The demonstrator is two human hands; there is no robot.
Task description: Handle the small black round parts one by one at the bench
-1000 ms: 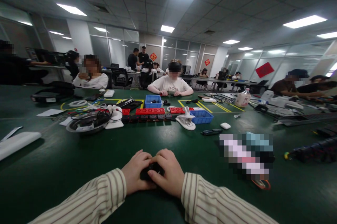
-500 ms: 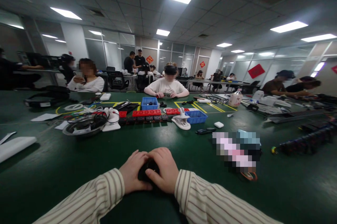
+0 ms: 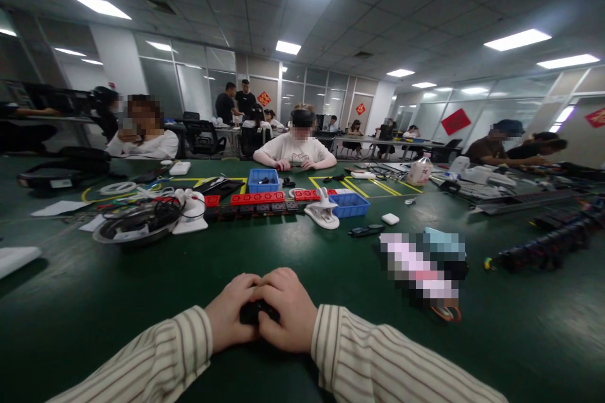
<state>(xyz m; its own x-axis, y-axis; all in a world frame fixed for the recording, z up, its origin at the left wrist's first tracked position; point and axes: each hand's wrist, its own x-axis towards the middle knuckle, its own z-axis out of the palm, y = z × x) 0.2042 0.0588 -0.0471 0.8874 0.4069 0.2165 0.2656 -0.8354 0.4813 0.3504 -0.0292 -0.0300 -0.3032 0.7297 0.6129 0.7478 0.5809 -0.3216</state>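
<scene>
Head view: left hand [image 3: 230,315] and right hand [image 3: 286,313] pressed together on the green table [image 3: 118,302], near edge — both curled shut around a small black object [image 3: 253,312], mostly hidden between the fingers, can't tell what it is. Striped sleeves [image 3: 378,365] on both arms. Further out: blue bin [image 3: 263,180], red strips [image 3: 258,197], white clamp stand [image 3: 322,210], round tray of cables [image 3: 137,226]. A person in a white shirt [image 3: 293,149] sits across — hands on the table.

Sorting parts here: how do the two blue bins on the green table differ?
The far blue bin looks taller and holds dark parts; the near blue bin looks lower, contents hidden. The far one stands behind red strips; the near one beside a white clamp. Both are open-topped.
</scene>
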